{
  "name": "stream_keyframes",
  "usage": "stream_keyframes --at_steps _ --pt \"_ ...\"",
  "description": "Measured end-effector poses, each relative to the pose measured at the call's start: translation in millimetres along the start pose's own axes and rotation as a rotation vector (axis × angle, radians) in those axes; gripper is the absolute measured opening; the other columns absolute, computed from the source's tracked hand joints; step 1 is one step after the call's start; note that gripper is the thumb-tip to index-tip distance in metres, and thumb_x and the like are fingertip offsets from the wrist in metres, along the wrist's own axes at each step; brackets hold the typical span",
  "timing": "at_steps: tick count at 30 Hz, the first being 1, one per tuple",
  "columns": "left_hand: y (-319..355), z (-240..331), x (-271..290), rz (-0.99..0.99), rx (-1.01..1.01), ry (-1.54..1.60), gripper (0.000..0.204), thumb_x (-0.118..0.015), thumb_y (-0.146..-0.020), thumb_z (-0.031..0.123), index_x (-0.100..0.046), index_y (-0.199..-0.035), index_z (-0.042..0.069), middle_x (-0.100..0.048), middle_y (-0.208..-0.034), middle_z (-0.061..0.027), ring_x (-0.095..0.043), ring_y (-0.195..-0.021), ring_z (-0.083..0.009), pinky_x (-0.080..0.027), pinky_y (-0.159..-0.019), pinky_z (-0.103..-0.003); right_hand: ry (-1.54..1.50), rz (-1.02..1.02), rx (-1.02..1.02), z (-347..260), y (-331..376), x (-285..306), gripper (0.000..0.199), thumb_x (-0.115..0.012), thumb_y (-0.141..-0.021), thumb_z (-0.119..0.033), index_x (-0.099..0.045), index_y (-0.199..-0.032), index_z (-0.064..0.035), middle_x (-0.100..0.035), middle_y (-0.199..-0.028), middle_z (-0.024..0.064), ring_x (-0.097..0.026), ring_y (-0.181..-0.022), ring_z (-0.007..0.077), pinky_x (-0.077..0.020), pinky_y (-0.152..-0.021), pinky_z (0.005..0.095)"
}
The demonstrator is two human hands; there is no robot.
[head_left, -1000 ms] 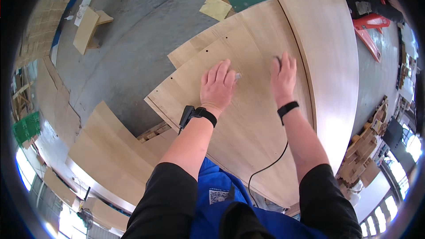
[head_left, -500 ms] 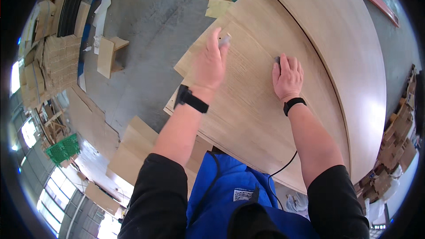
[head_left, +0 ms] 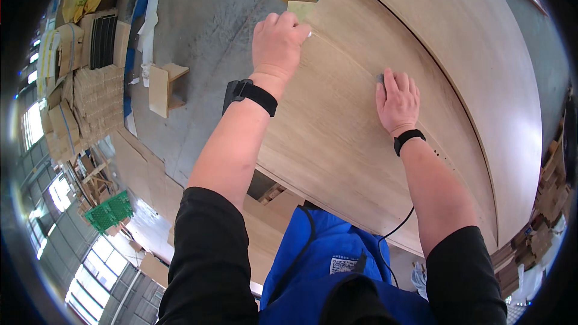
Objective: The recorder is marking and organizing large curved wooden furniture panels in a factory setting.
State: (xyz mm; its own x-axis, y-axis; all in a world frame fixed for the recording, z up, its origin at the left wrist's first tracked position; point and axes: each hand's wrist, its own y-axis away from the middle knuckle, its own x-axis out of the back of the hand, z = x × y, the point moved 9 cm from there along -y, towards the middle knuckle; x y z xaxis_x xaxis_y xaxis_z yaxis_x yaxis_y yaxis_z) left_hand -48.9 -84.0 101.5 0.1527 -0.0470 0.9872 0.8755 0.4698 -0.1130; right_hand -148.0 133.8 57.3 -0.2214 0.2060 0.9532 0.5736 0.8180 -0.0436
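A large pale wood-grain panel [head_left: 337, 120] with a curved outer edge lies in front of me. My left hand [head_left: 277, 48] is closed at its far left edge, fingers curled down and thumb pointing right. A small pale tip [head_left: 310, 34] shows beside the thumb; what the fingers hold is mostly hidden. My right hand [head_left: 398, 99] rests on the panel's middle right, its fingers over a small grey block [head_left: 380, 78] that only partly shows. Small dark holes [head_left: 442, 157] run in a row beside the right forearm.
A second curved panel [head_left: 475, 66] lies along the right, with a dark gap between. A small wooden piece [head_left: 159, 91] stands on the grey floor to the left. Stacked cardboard [head_left: 96, 99] and a green crate [head_left: 110, 212] are farther left. A black cord [head_left: 400, 225] hangs near my blue apron [head_left: 328, 244].
My left hand has moved farther away to the panel's edge, its fingers curling downward. The right hand stays over the grey block, nearly in the same place. The view has shifted slightly.
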Motion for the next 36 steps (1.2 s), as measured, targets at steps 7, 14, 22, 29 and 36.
stream_keyframes --at_steps 7,14,22,29,36 --pt "-9.4 10.8 -7.1 -0.056 -0.115 -0.07 0.009 -0.063 -0.077 0.013 -0.068 -0.085 0.017 -0.057 -0.086 -0.0003 -0.055 -0.086 -0.0231 -0.046 -0.077 -0.038 -0.026 -0.011 -0.004 0.1 -1.1 2.2 0.026 -0.061 -0.087 -0.024 -0.06 -0.11 -0.012 -0.056 -0.094 0.0053 -0.055 -0.09 0.0257 -0.0443 -0.081 0.0385" --pt "-10.0 12.5 -9.6 -0.121 -0.232 -0.082 0.007 -0.06 -0.077 0.009 -0.066 -0.078 0.014 -0.057 -0.088 -0.0023 -0.057 -0.086 -0.0231 -0.05 -0.074 -0.036 -0.049 0.002 0.005 -1.4 -1.7 2.7 0.029 -0.063 -0.085 -0.023 -0.06 -0.112 -0.0118 -0.057 -0.095 0.0053 -0.056 -0.093 0.0252 -0.044 -0.081 0.0383" --pt "3.9 -12.4 -1.6 -0.103 -0.041 0.191 0.011 -0.063 -0.081 0.013 -0.067 -0.091 0.016 -0.058 -0.089 -0.0038 -0.057 -0.087 -0.0268 -0.05 -0.074 -0.038 -0.032 -0.021 0.011 -0.2 -0.8 3.0 0.031 -0.062 -0.086 -0.024 -0.06 -0.114 -0.0117 -0.057 -0.101 0.0062 -0.055 -0.096 0.0255 -0.044 -0.082 0.0386" --pt "-6.7 -5.1 -12.8 -0.087 -0.1 0.109 0.012 -0.063 -0.081 0.013 -0.067 -0.092 0.017 -0.058 -0.088 -0.0049 -0.059 -0.083 -0.0274 -0.051 -0.07 -0.039 -0.026 -0.04 0.0 0.0 -1.7 0.7 0.031 -0.061 -0.087 -0.025 -0.06 -0.115 -0.0116 -0.056 -0.1 0.0061 -0.055 -0.095 0.0255 -0.0439 -0.082 0.0386" --pt "11.7 -12.5 -12.6 -0.139 -0.007 0.249 0.018 -0.065 -0.081 0.01 -0.065 -0.099 0.014 -0.058 -0.089 -0.0077 -0.058 -0.085 -0.0315 -0.05 -0.073 -0.041 -0.016 -0.061 -0.015 1.9 -1.3 -1.1 0.03 -0.06 -0.087 -0.025 -0.059 -0.115 -0.0121 -0.056 -0.1 0.006 -0.055 -0.094 0.0257 -0.0434 -0.082 0.0388"
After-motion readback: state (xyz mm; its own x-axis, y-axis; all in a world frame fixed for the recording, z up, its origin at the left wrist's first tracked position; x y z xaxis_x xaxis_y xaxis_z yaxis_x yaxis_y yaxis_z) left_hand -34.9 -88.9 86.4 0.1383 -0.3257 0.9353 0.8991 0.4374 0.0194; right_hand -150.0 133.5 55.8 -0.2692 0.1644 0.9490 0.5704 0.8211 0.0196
